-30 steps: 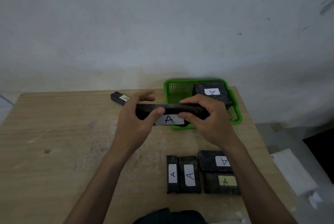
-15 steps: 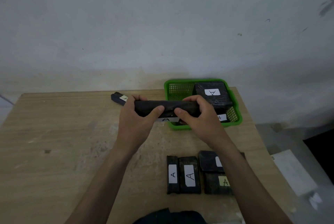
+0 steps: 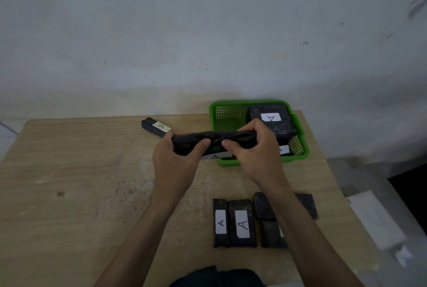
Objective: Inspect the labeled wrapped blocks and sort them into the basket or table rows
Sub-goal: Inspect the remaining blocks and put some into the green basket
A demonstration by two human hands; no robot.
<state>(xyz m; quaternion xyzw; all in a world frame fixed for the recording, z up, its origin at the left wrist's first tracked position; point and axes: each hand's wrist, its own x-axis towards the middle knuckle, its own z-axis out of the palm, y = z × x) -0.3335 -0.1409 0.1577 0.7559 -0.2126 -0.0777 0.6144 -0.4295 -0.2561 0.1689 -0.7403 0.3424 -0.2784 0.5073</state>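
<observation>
Both hands hold one long black wrapped block (image 3: 215, 142) level above the table, just in front of the green basket (image 3: 298, 150). My left hand (image 3: 178, 159) grips its left end and my right hand (image 3: 254, 154) its right end. The block's white "A" label faces down and toward me, only its lower edge showing. Inside the basket lies a large wrapped block (image 3: 271, 119) with an "A" label, and a second labelled block (image 3: 283, 149) sits partly hidden behind my right hand.
A thin labelled block (image 3: 156, 126) lies at the table's far edge, left of the basket. Near the front edge stands a row of several labelled blocks (image 3: 234, 223), the right ones partly hidden by my forearm. The wooden table (image 3: 69, 182) ends close to the basket on the right.
The held block has been rolled so its "A" label turned from facing me to the underside. Both hands moved slightly away from me, toward the basket.
</observation>
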